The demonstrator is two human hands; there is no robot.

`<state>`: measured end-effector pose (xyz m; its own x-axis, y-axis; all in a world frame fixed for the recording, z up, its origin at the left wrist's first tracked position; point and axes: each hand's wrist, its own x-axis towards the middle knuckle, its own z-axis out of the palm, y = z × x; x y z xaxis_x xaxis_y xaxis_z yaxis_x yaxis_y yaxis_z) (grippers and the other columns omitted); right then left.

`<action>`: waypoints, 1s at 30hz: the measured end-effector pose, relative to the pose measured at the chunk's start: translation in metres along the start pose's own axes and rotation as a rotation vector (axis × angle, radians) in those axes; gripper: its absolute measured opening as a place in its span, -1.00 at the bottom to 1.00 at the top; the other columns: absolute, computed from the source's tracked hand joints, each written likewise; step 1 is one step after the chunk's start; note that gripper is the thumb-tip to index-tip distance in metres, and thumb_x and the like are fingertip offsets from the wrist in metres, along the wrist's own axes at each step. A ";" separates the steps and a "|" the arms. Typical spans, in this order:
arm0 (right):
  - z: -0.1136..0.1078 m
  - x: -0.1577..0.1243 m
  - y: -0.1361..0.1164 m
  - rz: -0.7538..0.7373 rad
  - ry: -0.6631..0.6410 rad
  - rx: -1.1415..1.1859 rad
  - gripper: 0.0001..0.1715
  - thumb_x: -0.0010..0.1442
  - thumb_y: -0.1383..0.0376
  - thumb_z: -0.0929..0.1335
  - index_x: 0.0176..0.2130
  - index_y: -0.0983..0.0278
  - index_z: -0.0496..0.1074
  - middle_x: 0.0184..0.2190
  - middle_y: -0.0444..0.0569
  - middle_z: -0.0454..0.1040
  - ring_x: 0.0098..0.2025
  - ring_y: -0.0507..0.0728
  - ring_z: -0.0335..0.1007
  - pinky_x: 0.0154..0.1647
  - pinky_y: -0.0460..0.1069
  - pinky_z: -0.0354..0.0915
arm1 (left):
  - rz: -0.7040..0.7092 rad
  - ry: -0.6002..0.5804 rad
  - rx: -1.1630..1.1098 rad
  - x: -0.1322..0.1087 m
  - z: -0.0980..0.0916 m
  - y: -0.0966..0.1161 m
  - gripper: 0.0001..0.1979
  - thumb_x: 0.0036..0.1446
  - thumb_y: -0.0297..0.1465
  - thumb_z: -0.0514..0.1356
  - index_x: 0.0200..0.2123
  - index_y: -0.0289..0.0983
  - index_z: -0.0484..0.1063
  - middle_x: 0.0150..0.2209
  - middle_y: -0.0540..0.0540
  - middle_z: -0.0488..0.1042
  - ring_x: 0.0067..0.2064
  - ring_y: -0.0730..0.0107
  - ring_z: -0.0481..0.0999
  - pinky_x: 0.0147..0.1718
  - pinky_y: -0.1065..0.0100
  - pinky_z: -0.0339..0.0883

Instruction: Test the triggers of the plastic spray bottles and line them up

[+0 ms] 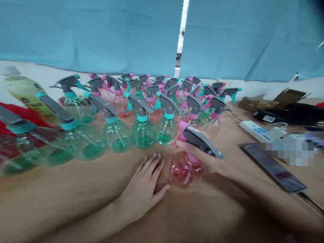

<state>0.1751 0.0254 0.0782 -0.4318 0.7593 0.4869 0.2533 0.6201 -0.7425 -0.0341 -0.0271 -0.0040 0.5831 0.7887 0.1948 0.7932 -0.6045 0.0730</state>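
My right hand grips the grey and pink trigger head of a pink spray bottle that stands on the brown table in front of me. My left hand lies flat on the table just left of that bottle, fingers stretched out and holding nothing. Behind both hands stand several rows of small spray bottles, green ones with teal collars and pink ones with pink collars.
A tall yellowish bottle and red material are at the far left. To the right lie a phone, a white power strip and dark items. A blue curtain hangs behind.
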 end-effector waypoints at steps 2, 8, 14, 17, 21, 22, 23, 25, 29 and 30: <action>-0.002 0.000 -0.001 -0.003 -0.018 -0.005 -0.76 0.25 0.08 0.28 -0.40 0.12 0.35 -0.52 -0.15 0.29 -0.46 0.07 0.27 -0.44 0.00 0.26 | 0.000 0.003 0.003 0.000 -0.001 0.000 -0.37 0.29 -0.08 0.02 0.23 -0.45 0.17 0.26 -0.33 0.19 0.28 0.01 0.15 0.20 -0.04 0.06; -0.002 0.000 0.002 -0.010 -0.029 0.025 -0.66 0.26 0.00 0.24 -0.44 0.12 0.30 -0.57 -0.18 0.18 -0.53 0.06 0.17 -0.51 -0.02 0.17 | 0.003 0.008 -0.001 0.001 -0.001 0.000 -0.37 0.29 -0.08 0.02 0.22 -0.47 0.18 0.25 -0.34 0.21 0.27 0.00 0.16 0.20 -0.04 0.06; 0.000 -0.001 0.004 -0.004 -0.021 0.051 -0.73 0.24 0.06 0.28 -0.40 0.14 0.37 -0.52 -0.16 0.29 -0.46 0.06 0.24 -0.42 -0.01 0.26 | 0.007 0.010 0.002 0.000 -0.001 0.000 -0.37 0.30 -0.08 0.00 0.22 -0.46 0.18 0.26 -0.33 0.19 0.28 0.01 0.14 0.20 -0.04 0.05; 0.003 -0.002 0.004 0.018 -0.006 0.117 -0.80 0.23 0.11 0.31 -0.27 0.16 0.42 -0.37 -0.12 0.42 -0.34 0.08 0.35 -0.27 0.02 0.33 | 0.005 0.005 -0.002 0.000 -0.002 0.001 -0.37 0.30 -0.08 0.01 0.22 -0.46 0.18 0.26 -0.34 0.19 0.28 0.01 0.14 0.19 -0.05 0.06; 0.007 -0.005 0.007 0.042 0.020 0.185 -0.76 0.21 0.17 0.33 -0.11 0.15 0.41 -0.22 -0.10 0.47 -0.22 0.10 0.40 -0.14 0.04 0.34 | 0.007 0.003 -0.006 0.001 -0.001 0.000 -0.38 0.29 -0.09 0.02 0.22 -0.46 0.18 0.26 -0.34 0.19 0.27 0.00 0.16 0.19 -0.06 0.07; 0.008 -0.006 0.008 0.044 0.028 0.184 -0.75 0.21 0.17 0.34 -0.10 0.15 0.42 -0.22 -0.10 0.47 -0.23 0.10 0.40 -0.15 0.03 0.35 | 0.005 0.006 -0.008 0.001 -0.001 0.000 -0.38 0.29 -0.09 0.02 0.22 -0.46 0.18 0.26 -0.33 0.19 0.27 0.00 0.16 0.19 -0.05 0.06; 0.008 -0.007 0.010 0.043 0.034 0.181 -0.75 0.20 0.17 0.34 -0.10 0.15 0.42 -0.24 -0.10 0.47 -0.25 0.09 0.40 -0.18 0.03 0.35 | 0.003 0.010 -0.012 0.001 -0.001 -0.001 -0.38 0.29 -0.09 0.02 0.22 -0.45 0.18 0.26 -0.33 0.19 0.27 0.00 0.16 0.20 -0.05 0.06; 0.009 -0.008 0.012 0.053 0.052 0.173 -0.75 0.20 0.17 0.34 -0.11 0.15 0.42 -0.31 -0.12 0.46 -0.32 0.08 0.39 -0.24 0.02 0.35 | 0.001 0.013 -0.019 0.001 -0.001 -0.001 -0.38 0.29 -0.08 0.01 0.22 -0.44 0.17 0.26 -0.33 0.19 0.27 0.01 0.15 0.20 -0.04 0.06; 0.009 -0.008 0.010 0.060 0.065 0.154 -0.77 0.22 0.18 0.34 -0.11 0.13 0.42 -0.31 -0.13 0.48 -0.32 0.07 0.40 -0.21 0.02 0.35 | 0.001 0.004 -0.017 0.001 -0.002 0.000 -0.38 0.30 -0.08 0.00 0.23 -0.44 0.17 0.26 -0.33 0.18 0.28 0.01 0.15 0.19 -0.05 0.07; 0.009 -0.007 0.009 0.052 0.065 0.159 -0.78 0.22 0.19 0.34 -0.10 0.13 0.42 -0.27 -0.13 0.49 -0.29 0.08 0.41 -0.19 0.01 0.35 | -0.001 0.001 -0.016 0.001 -0.002 0.000 -0.38 0.30 -0.09 0.01 0.23 -0.44 0.17 0.26 -0.33 0.18 0.28 0.00 0.15 0.19 -0.05 0.07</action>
<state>0.1729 0.0238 0.0634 -0.3631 0.8039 0.4711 0.1317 0.5448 -0.8281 -0.0342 -0.0266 -0.0018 0.5824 0.7889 0.1961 0.7907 -0.6058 0.0883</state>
